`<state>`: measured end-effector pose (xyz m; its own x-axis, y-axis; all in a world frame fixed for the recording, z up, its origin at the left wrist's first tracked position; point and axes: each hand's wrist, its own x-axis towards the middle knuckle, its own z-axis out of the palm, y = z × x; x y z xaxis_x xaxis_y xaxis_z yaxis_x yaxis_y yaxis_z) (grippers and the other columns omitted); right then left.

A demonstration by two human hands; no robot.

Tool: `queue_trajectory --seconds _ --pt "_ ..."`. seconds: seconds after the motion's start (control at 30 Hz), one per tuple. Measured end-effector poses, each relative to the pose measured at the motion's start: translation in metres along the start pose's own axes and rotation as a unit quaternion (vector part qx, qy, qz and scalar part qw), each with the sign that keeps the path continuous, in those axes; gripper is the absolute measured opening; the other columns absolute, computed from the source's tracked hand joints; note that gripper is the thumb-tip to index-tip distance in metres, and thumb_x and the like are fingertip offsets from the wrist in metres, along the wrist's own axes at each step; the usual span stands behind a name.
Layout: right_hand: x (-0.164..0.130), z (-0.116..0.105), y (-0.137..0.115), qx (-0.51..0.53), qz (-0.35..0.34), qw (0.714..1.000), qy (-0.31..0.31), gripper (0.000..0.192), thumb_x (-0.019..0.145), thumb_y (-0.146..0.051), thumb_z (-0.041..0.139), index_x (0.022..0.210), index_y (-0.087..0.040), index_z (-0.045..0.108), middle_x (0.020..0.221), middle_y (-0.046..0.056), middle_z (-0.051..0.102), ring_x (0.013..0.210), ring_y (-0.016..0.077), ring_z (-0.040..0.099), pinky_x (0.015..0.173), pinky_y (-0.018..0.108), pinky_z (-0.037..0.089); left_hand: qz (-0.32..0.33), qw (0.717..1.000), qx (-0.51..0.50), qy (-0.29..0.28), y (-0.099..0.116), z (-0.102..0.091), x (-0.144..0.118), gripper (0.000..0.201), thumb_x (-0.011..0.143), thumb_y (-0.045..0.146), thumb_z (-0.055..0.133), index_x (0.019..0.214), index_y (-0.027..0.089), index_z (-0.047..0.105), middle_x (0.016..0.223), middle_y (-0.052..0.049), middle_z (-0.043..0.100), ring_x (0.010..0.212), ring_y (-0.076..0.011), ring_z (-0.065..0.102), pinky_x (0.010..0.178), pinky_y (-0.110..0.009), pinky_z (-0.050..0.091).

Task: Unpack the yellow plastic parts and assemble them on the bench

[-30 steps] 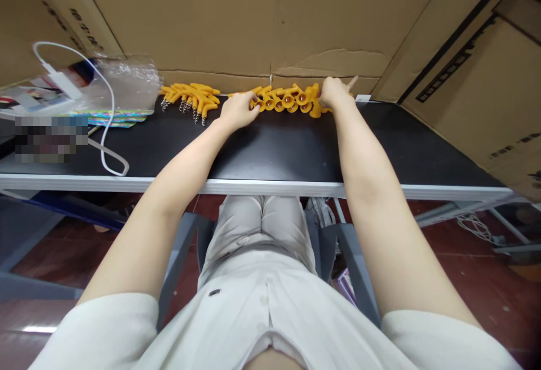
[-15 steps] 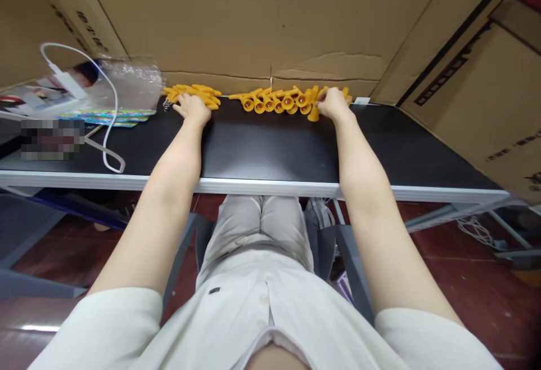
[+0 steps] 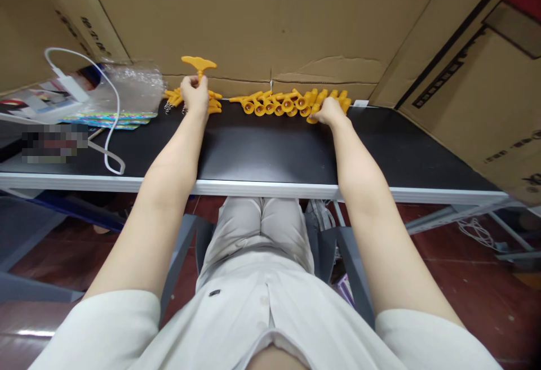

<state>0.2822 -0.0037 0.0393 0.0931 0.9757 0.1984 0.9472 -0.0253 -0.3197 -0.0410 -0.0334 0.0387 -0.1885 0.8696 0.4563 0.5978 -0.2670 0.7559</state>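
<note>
My left hand (image 3: 195,95) is closed around the shaft of a yellow T-handled corkscrew (image 3: 199,64), its winged handle pointing up above the fingers. Below and around that hand lies a pile of more yellow corkscrew handles (image 3: 214,103), with metal spirals (image 3: 168,108) showing at its left side. My right hand (image 3: 331,112) has its fingers pinched at a yellow funnel-shaped piece (image 3: 311,118) at the front of a row of similar pieces (image 3: 269,107). Several of these lie with their flared round openings facing me. The right fingertips are partly hidden.
A black table (image 3: 266,150) with a silver front edge (image 3: 266,188) lies before me. Cardboard (image 3: 270,21) rises behind it. At left are a clear plastic bag (image 3: 131,85), a white cable (image 3: 114,105), and colourful packets (image 3: 110,120).
My left hand has lifted a corkscrew from the pile and turned its handle upward. My right hand has shifted slightly down and left among the funnel-shaped pieces.
</note>
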Motion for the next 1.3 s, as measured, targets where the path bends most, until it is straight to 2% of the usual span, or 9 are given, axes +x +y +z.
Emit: queue_trajectory --seconds 0.17,0.3,0.37,0.47,0.57,0.67,0.97,1.13,1.3 --pt "0.016 0.007 0.007 -0.015 -0.018 0.998 0.055 0.053 0.095 -0.007 0.077 0.146 0.002 0.067 0.144 0.032 0.073 0.14 0.0441 0.071 0.12 0.059 0.055 -0.031 0.985 -0.156 0.068 0.005 0.014 -0.001 0.043 0.092 0.063 0.088 0.102 0.023 0.074 0.088 -0.007 0.07 0.104 -0.0321 0.071 0.085 -0.038 0.061" --pt "0.027 0.014 0.003 0.015 -0.111 0.989 0.1 0.047 0.098 -0.017 0.074 0.144 -0.008 0.067 0.14 0.028 0.074 0.136 0.0454 0.07 0.118 0.066 0.054 -0.092 0.96 -0.23 0.131 -0.005 0.033 0.016 0.042 0.093 0.049 0.092 0.083 0.022 0.062 0.081 -0.004 0.063 0.103 -0.0287 0.07 0.086 -0.032 0.059" --pt "0.021 0.016 -0.008 0.015 -0.164 0.983 0.086 0.039 0.099 -0.022 0.074 0.137 -0.014 0.071 0.137 0.023 0.075 0.133 0.0432 0.071 0.117 0.063 0.055 -0.134 0.949 -0.263 0.109 -0.009 0.043 0.021 0.037 0.1 0.044 0.087 0.085 0.021 0.062 0.088 -0.006 0.066 0.109 -0.0281 0.071 0.092 -0.033 0.06" --pt "-0.001 0.017 -0.032 -0.004 -0.206 0.978 0.033 0.033 0.096 -0.016 0.071 0.129 -0.015 0.077 0.135 0.019 0.079 0.13 0.0394 0.073 0.114 0.053 0.058 -0.2 0.922 -0.33 0.02 -0.008 0.052 0.017 0.027 0.11 0.046 0.074 0.101 0.023 0.065 0.101 -0.008 0.071 0.116 -0.0269 0.073 0.102 -0.039 0.061" --pt "-0.021 0.019 -0.052 -0.023 -0.241 0.97 -0.027 0.031 0.095 -0.018 0.073 0.125 -0.014 0.081 0.131 0.017 0.082 0.125 0.0366 0.076 0.108 0.045 0.059 -0.234 0.892 -0.385 -0.035 -0.003 0.058 0.008 0.032 0.11 0.057 0.072 0.112 0.026 0.064 0.107 -0.008 0.073 0.118 -0.0269 0.076 0.108 -0.042 0.062" --pt "-0.027 0.025 -0.06 -0.026 -0.262 0.964 -0.047 0.03 0.094 -0.021 0.077 0.123 -0.013 0.083 0.128 0.016 0.083 0.121 0.0353 0.078 0.104 0.042 0.059 -0.241 0.879 -0.405 -0.063 0.002 0.06 0.003 0.04 0.109 0.063 0.07 0.121 0.025 0.063 0.112 -0.01 0.076 0.119 -0.0283 0.077 0.108 -0.042 0.064" --pt "-0.013 0.043 -0.055 0.063 -0.308 0.948 -0.055 0.033 0.091 -0.027 0.081 0.121 -0.014 0.084 0.122 0.012 0.085 0.108 0.0287 0.078 0.095 0.035 0.057 -0.171 0.915 -0.346 -0.121 0.015 0.053 -0.003 0.055 0.107 0.069 0.07 0.129 0.02 0.061 0.123 -0.018 0.078 0.133 -0.0326 0.074 0.105 -0.039 0.066" --pt "-0.011 0.046 -0.055 0.051 -0.296 0.953 -0.045 0.031 0.091 -0.027 0.08 0.119 -0.015 0.084 0.118 0.012 0.085 0.106 0.0294 0.077 0.097 0.037 0.057 -0.165 0.914 -0.351 -0.118 0.016 0.053 -0.004 0.052 0.111 0.068 0.063 0.127 0.018 0.062 0.132 -0.019 0.075 0.138 -0.0319 0.072 0.108 -0.037 0.065" --pt "-0.011 0.047 -0.055 0.084 -0.295 0.951 -0.035 0.028 0.091 -0.029 0.081 0.115 -0.014 0.084 0.114 0.012 0.085 0.104 0.0292 0.077 0.096 0.037 0.058 -0.146 0.909 -0.373 -0.118 0.021 0.05 -0.01 0.056 0.114 0.071 0.055 0.127 0.017 0.067 0.122 -0.016 0.077 0.135 -0.0326 0.073 0.103 -0.04 0.066"
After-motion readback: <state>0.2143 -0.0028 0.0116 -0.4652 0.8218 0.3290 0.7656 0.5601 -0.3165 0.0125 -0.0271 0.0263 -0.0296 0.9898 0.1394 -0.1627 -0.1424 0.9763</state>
